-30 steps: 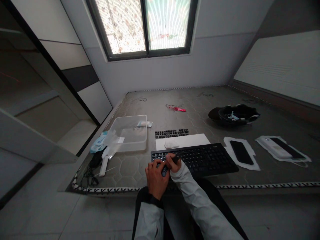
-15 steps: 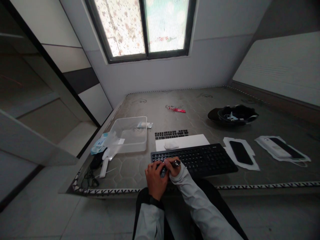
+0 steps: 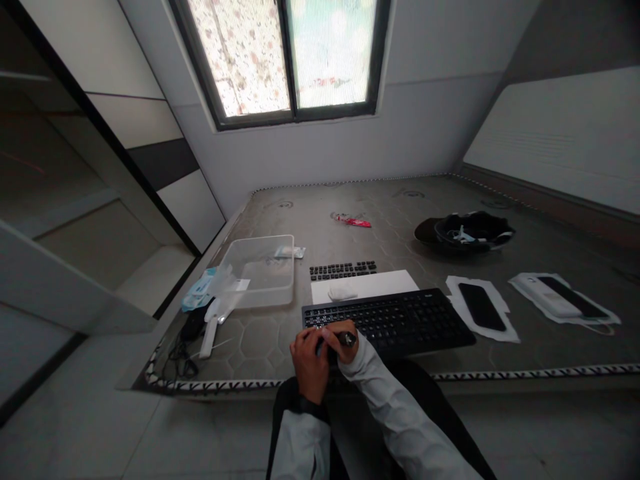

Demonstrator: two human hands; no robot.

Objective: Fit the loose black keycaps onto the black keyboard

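Note:
A black keyboard (image 3: 425, 321) lies near the front edge of the mattress, with both hands at its left end. My right hand (image 3: 345, 337) is closed round a dark, thick-handled tool (image 3: 348, 339); its rounded end points right and its tip is hidden by fingers. Close against it, my left hand (image 3: 309, 357) has its fingers curled over the keyboard's lower left corner. Whatever those fingers hold is hidden. Behind the keyboard is a white sheet (image 3: 385, 283) with a folded white cloth (image 3: 343, 292) on it. Loose black keycaps (image 3: 343, 270) stand in rows beyond the sheet.
A clear plastic box (image 3: 260, 300) sits left, beside a blue-and-white packet (image 3: 200, 291) and black cable (image 3: 183, 360). Two phones, one dark (image 3: 481, 307) and one beside a white object (image 3: 555, 299), lie right. A black cap (image 3: 465, 235) and red packet (image 3: 357, 222) are farther back.
The tool in my right hand has tilted and shifted slightly down and left. Both hands stay at the keyboard's left end, with small finger movements. Other things have stayed put.

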